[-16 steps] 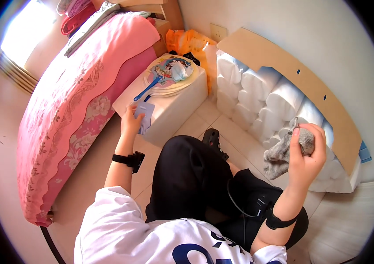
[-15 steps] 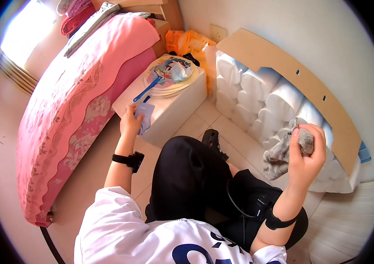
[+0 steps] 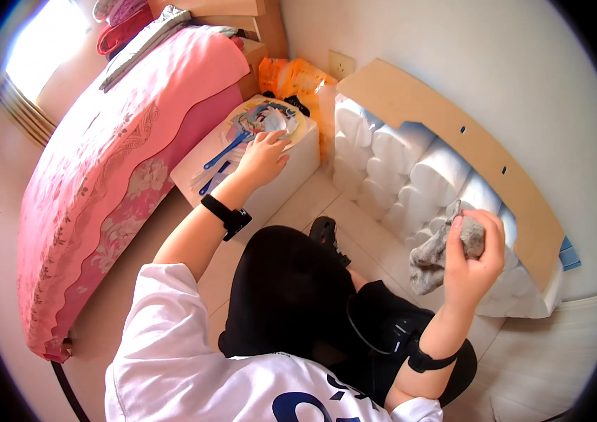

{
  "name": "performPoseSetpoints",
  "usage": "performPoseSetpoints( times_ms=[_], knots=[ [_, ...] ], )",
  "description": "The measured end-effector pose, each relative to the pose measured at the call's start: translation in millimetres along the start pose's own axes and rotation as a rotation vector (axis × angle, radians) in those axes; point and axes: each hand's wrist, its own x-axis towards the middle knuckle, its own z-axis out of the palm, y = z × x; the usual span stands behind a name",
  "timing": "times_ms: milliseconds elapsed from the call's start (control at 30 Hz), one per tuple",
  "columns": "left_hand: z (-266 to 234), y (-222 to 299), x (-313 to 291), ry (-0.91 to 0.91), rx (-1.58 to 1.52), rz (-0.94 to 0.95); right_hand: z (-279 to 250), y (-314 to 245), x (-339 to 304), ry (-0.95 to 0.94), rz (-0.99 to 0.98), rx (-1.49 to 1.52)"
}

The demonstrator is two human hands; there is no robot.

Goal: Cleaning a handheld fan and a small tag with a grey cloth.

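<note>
My left hand (image 3: 264, 160) reaches over the white box (image 3: 284, 176), its fingers spread above the printed hand fan (image 3: 245, 121) with nothing held in them. The fan's long blue handle (image 3: 224, 151) points toward me, and a second blue handle (image 3: 214, 178) shows beside my forearm. A crumpled whitish piece (image 3: 275, 121) lies on the fan just past my fingertips. Off to the right, my right hand (image 3: 477, 253) is closed around a soft grey sock (image 3: 430, 257), bunched in the palm with one part hanging down.
On the left stands a bed with a pink cover (image 3: 137, 133) and folded clothes (image 3: 147, 46) on top. Orange bags (image 3: 302, 77) sit behind the box. An open carton of white rolls (image 3: 390, 151) leans along the wall at right. My black-clad knees (image 3: 284, 288) are between my arms.
My left hand has moved from the box's near corner up and right over the fan; the pale purple card it held is no longer seen in it. The right hand keeps the sock.
</note>
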Motion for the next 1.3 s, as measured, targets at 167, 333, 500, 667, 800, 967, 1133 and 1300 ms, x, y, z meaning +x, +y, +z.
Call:
performPoseSetpoints(
  times_ms=[167,333,500,667,800,967,1133,1300],
  knots=[
    [13,-3,17,-0.091,0.147,-0.111,-2,3,5,0.017,-0.023,-0.024],
    [14,-11,21,-0.196,0.162,-0.147,-2,5,7,0.022,0.026,-0.014],
    [-16,-72,25,0.020,-0.262,-0.107,4,9,4,0.016,0.018,0.003],
    [-102,-60,13,0.067,-1.312,-0.539,-1,9,4,0.019,0.019,-0.044],
    [-122,-111,-15,0.153,-1.382,-0.505,4,7,2,-0.014,0.038,-0.037],
    [-90,-171,-61,0.266,-1.493,-0.822,15,15,-4,-0.052,0.041,-0.030],
    [-46,-231,-106,0.067,-1.337,-0.964,20,22,-9,-0.096,0.030,-0.072],
    [-13,-284,-124,-0.001,-0.985,-1.227,17,27,-7,-0.094,0.019,-0.102]
  ],
)
